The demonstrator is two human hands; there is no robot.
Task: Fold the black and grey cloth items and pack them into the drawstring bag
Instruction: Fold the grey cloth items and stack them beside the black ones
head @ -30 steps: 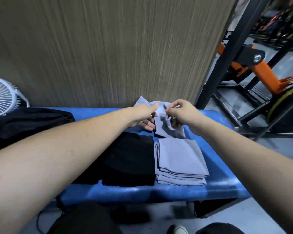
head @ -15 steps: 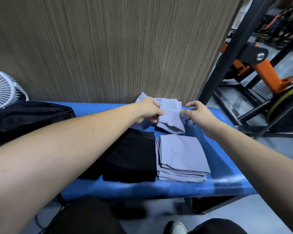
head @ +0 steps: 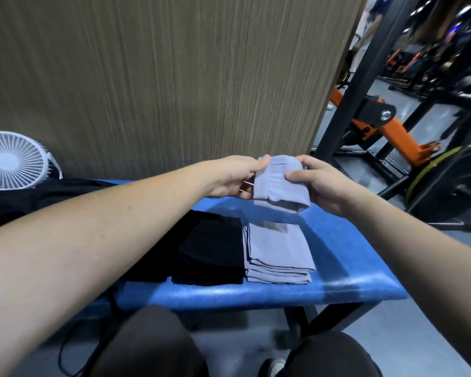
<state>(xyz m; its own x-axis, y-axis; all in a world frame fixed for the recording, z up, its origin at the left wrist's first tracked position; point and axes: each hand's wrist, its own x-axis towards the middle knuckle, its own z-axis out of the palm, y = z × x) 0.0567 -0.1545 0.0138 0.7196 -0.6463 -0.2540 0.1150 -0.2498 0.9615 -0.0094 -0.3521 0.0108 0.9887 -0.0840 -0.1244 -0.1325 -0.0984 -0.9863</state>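
Observation:
A folded grey cloth (head: pixel 279 186) hangs in the air above the blue bench (head: pixel 343 257). My left hand (head: pixel 233 176) pinches its left edge and my right hand (head: pixel 320 183) grips its right edge. Below it a stack of folded grey cloths (head: pixel 279 253) lies on the bench. Folded black cloths (head: pixel 212 248) lie just left of that stack, partly hidden by my left forearm. More black fabric (head: pixel 19 200) is spread at the bench's far left; I cannot tell whether it is the drawstring bag.
A white fan (head: pixel 12 161) stands at the far left against the wooden wall (head: pixel 174 77). A black rack post (head: pixel 356 77) and orange gym equipment (head: pixel 397 134) stand to the right. My knees (head: pixel 147 344) are below the bench's front edge.
Both hands lifted the grey cloth off the bench's back edge and brought it up and toward me, folded smaller. The right hand, apart from it half a second ago, now grips it.

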